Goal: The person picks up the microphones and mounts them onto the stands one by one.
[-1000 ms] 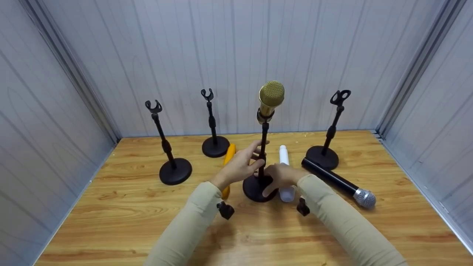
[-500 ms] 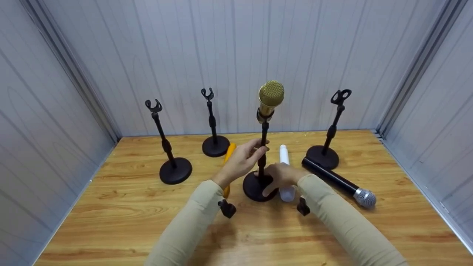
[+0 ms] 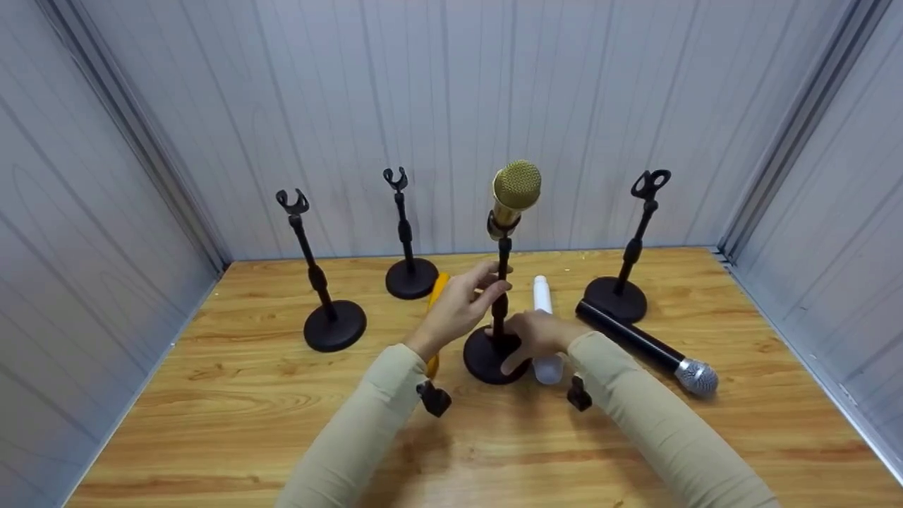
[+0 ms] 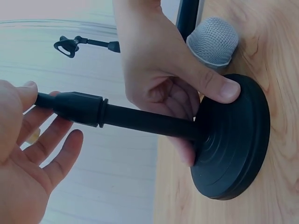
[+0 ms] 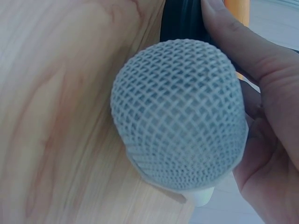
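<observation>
Walls [image 3: 317, 120] back our table [image 3: 233, 416]; our left hand [image 3: 455, 307] pinches a black pole [image 4: 145, 121]; our right hand [image 3: 540, 334] grips its base [image 4: 233, 144].

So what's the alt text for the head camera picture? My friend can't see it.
The left hand pinches the pole of a black microphone stand topped with a gold microphone; the right hand holds its round base. Around it on the wooden table are three empty stands, a white microphone, a black microphone and a partly hidden orange object.
</observation>
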Tool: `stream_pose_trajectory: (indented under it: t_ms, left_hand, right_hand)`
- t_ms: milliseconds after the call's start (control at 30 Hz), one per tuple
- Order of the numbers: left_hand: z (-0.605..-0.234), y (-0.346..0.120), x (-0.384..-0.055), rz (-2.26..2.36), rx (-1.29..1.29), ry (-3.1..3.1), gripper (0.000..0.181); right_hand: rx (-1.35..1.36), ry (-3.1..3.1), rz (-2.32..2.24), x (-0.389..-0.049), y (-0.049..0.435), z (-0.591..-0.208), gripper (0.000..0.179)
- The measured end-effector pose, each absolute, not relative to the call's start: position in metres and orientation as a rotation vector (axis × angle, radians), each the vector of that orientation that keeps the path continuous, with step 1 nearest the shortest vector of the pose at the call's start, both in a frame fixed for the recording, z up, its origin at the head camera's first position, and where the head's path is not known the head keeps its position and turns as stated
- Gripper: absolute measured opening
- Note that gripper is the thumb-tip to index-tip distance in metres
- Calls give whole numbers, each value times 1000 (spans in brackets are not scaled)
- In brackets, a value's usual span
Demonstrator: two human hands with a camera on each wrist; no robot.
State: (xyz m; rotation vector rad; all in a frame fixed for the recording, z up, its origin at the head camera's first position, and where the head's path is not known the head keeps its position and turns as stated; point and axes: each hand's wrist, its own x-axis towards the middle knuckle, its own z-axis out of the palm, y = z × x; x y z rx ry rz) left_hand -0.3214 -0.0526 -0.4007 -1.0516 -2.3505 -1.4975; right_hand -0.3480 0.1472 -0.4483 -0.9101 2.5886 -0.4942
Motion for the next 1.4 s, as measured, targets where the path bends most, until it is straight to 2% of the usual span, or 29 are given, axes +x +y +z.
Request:
stream_pose_trajectory:
  t_ms: [1400]
  left_hand:
    - [-416, -52, -322, -1486, -1044, -2358, 19]
  right_hand:
    - [-971, 2620, -482, -348, 149, -449, 73]
